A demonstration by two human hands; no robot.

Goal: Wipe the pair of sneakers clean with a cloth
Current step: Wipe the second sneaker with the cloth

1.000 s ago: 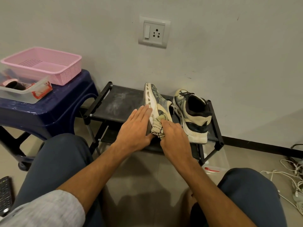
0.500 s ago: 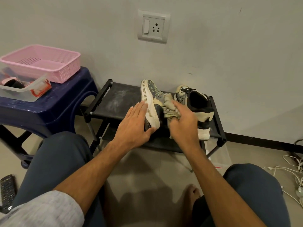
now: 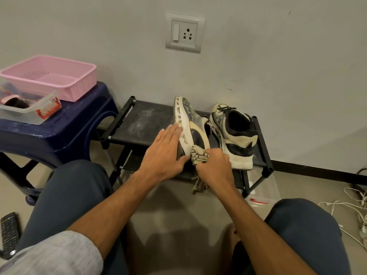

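Two worn white, cream and dark sneakers sit on a low black shoe rack (image 3: 139, 124). The left sneaker (image 3: 190, 120) is tipped on its side, sole facing left. My left hand (image 3: 165, 149) lies flat with straight fingers against its sole, steadying it. My right hand (image 3: 215, 166) grips a crumpled pale patterned cloth (image 3: 198, 154) and presses it on the heel end of that sneaker; a cloth tail hangs below my wrist. The right sneaker (image 3: 234, 133) stands upright beside it, heel toward me.
A blue plastic stool (image 3: 59, 126) at the left carries a pink basket (image 3: 49, 76) and a clear container (image 3: 25, 110). A remote (image 3: 9, 233) lies at the lower left. White cables (image 3: 353, 205) trail on the floor at right. My knees frame the foreground.
My right hand with the cloth went from the sneaker's heel up to its middle, then came back down to the heel end. My left hand stayed on the sole.
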